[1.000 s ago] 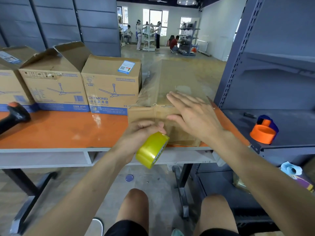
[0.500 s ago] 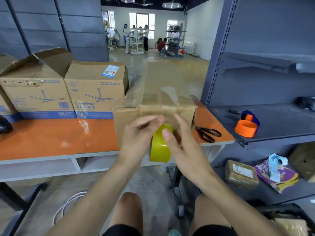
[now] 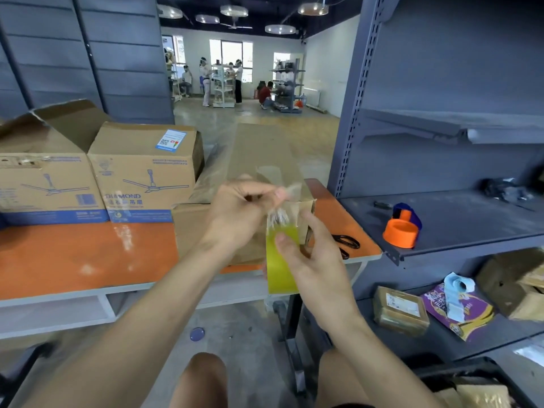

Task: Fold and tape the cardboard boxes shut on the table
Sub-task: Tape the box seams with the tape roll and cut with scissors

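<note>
A long plain cardboard box point(image 3: 256, 160) lies on the orange table point(image 3: 88, 260), its near end facing me with clear tape on top. In front of that end my right hand point(image 3: 312, 260) grips a yellow tape roll point(image 3: 279, 269), thumb across its face. My left hand point(image 3: 241, 210) pinches the loose clear tape end point(image 3: 282, 204) and holds it just above the roll. Two printed fan boxes stand to the left: one closed point(image 3: 144, 175), one with raised flaps point(image 3: 44, 163).
Black scissors point(image 3: 347, 242) lie on the table's right corner. A grey metal rack point(image 3: 441, 225) stands at the right, with an orange and blue tape dispenser point(image 3: 401, 228) on its shelf and packages lower down. People work far back in the room.
My right hand left the box top and took the roll from my left hand. My left hand now pulls the tape end up off the roll.
</note>
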Demonstrator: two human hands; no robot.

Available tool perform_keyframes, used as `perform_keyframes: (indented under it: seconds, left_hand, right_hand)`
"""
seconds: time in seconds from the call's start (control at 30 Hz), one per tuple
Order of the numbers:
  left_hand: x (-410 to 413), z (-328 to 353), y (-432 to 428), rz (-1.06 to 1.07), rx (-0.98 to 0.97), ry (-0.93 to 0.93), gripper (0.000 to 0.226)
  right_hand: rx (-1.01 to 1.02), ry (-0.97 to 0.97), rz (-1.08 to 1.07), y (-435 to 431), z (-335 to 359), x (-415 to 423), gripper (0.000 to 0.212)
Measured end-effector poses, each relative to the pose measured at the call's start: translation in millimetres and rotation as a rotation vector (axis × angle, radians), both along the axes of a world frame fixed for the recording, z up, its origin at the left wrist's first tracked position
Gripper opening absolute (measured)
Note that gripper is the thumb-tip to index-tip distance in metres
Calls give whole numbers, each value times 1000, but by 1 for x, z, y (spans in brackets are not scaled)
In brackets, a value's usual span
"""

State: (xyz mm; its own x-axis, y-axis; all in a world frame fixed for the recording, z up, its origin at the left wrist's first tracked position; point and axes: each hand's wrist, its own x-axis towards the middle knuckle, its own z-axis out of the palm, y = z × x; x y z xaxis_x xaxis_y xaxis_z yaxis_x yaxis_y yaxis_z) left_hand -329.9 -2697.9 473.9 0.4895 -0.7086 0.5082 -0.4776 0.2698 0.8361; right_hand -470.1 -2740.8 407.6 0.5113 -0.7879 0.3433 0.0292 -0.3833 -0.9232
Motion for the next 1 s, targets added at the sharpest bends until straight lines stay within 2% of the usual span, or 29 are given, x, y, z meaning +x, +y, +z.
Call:
perform_keyframes:
  seconds: [0.03,0.07,0.2,0.3,0.4,0.53,0.63,0.73,1.0]
  left_hand:
    - [2,4,-3,-2,-17,-16,13]
    - [4,9,-5,-6,-14,-42,11]
    - [27,25,-13,-42,53,-23,5]
    - [51,28,-17,-34,115,-147,9]
    - [63,29,-21,-35,163,-229,11]
    - [71,27,-30,15,177,-271,9]
    - [73,23,-37,36,199,-315,4]
    - [74,20,-40,82,224,-364,17]
    - [70,13,-40,268,254,-613,15]
  right_hand:
    - [77,-29,23,1,-1,2,33]
    - [111,-43,8,3,-1,4,30]
    - [51,-43,-86,1,1,10,29]
    - [72,-43,-69,-1,3,16,43]
    - [56,-52,-88,-1,4,22,48]
    - [31,-35,-100,-3,10,29,38]
    - [29,-44,-111,-3,10,31,42]
    - [58,-52,-121,-4,9,33,36]
    - [151,-64,-77,-5,1,39,36]
